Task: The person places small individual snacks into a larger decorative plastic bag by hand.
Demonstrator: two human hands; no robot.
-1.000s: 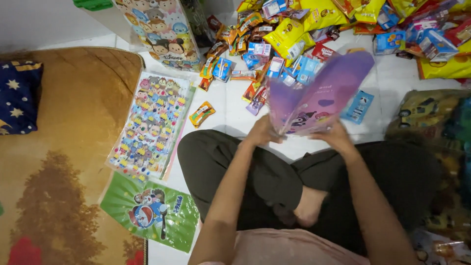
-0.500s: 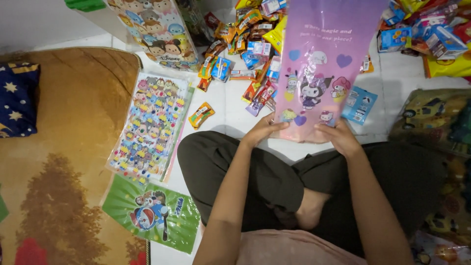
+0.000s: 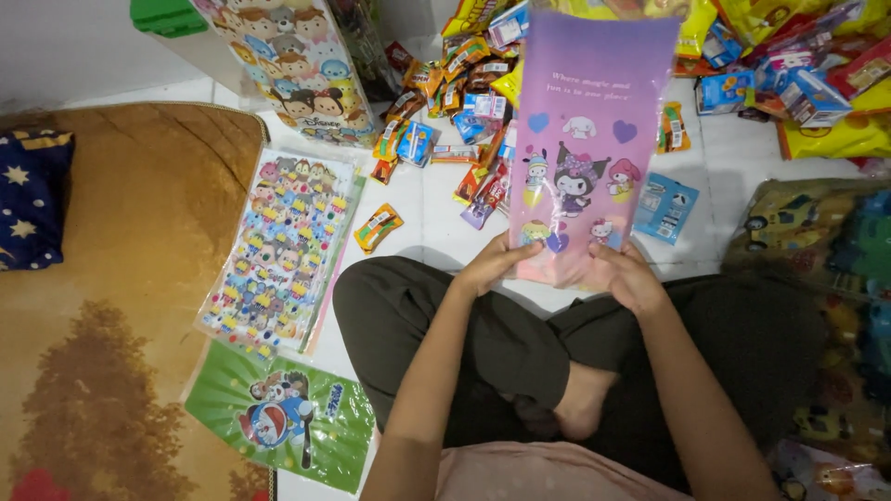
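Purple-pink cartoon gift bag (image 3: 583, 139), flat, lower edge in both hands' closed grip (image 3: 492, 264) (image 3: 629, 274).

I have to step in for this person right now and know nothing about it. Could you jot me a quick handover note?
Left hand and right hand: both grip the bottom edge of the purple cartoon bag, held flat and upright over the white floor.
Nearby: snack packets scattered ahead; a patterned bag and a green bag lie to the left.
Done: the purple bag is spread out.
Left: the snacks lie loose on the floor; none can be seen inside the purple bag.
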